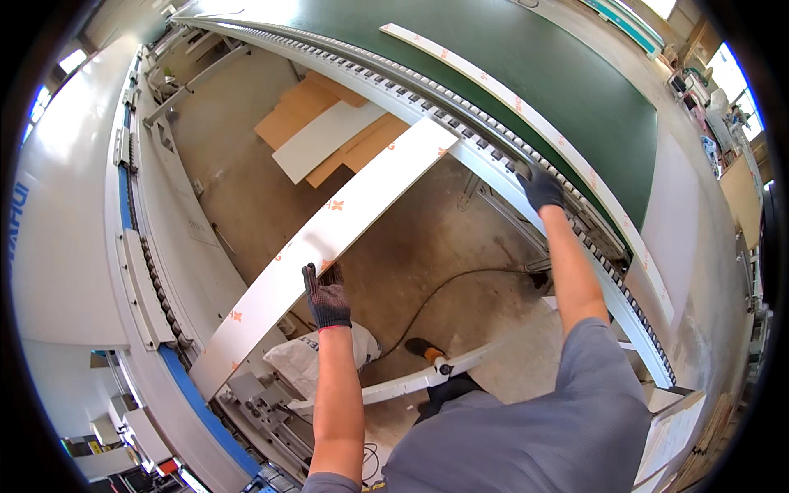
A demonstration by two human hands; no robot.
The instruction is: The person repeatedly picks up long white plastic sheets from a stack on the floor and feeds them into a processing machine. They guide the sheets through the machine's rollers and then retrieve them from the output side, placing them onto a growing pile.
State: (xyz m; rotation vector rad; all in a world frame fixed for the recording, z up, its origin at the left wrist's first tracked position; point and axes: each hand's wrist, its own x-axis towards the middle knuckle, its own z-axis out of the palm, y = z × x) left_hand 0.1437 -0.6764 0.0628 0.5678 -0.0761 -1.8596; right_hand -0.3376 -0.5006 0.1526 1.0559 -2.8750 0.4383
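A long white board point(325, 226) with orange marks spans the gap between the machine at left and the roller rail at right. My left hand point(329, 302), in a dark knitted glove, is closed on its near edge; the thumb shows at the top face and the other fingers are partly hidden. Over at the right, my right hand point(542, 189), in a dark glove, is at the roller rail point(493, 156), holding nothing that I can see. Its fingers look stretched out, though somewhat blurred against the dark rail.
Beyond the rail, a second narrow white board point(526, 109) lies along a dark green belt point(592, 99). The long machine point(136, 271) stands at left. On the floor are cardboard sheets point(366, 156), a white sack point(304, 361) and a cable point(436, 292). A curved white bar point(403, 380) crosses before me.
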